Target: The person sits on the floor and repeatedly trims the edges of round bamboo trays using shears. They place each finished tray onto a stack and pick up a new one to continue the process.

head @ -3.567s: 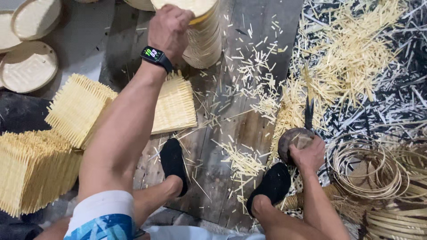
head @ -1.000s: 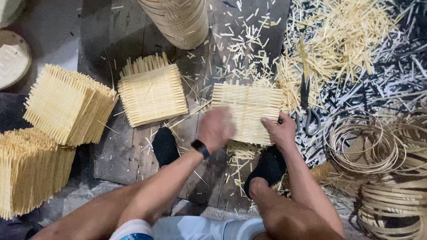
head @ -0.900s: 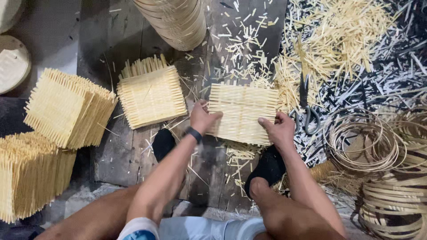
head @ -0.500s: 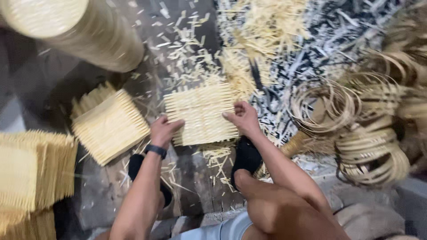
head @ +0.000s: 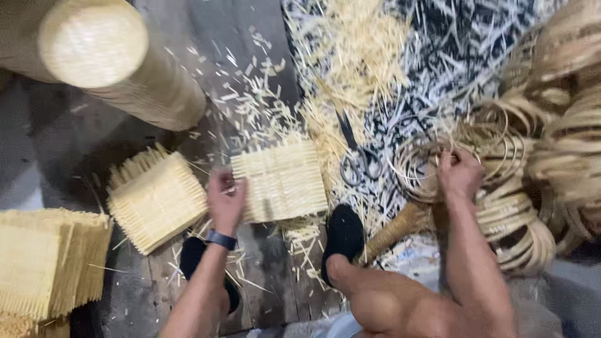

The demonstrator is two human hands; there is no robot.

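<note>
A square woven bamboo mat [head: 283,180] lies on the dark plank floor in front of my feet. My left hand [head: 226,200], with a dark band on the wrist, rests at the mat's left edge, fingers apart. My right hand [head: 459,173] has reached to the right into a pile of coiled cane hoops [head: 507,206], and its fingers close around the thin strips there. Scissors [head: 358,156] lie on the floor between the mat and the hoops.
A tall stack of round woven discs [head: 113,62] stands at the upper left. Another square mat [head: 156,199] and stacks of mats [head: 44,266] lie to the left. Loose bamboo offcuts [head: 350,56] litter the floor. My black shoes [head: 342,238] are below the mat.
My right hand left the mat's right edge and moved right into the coiled hoops. The left hand stays at the mat's left edge. The view has swung to the right.
</note>
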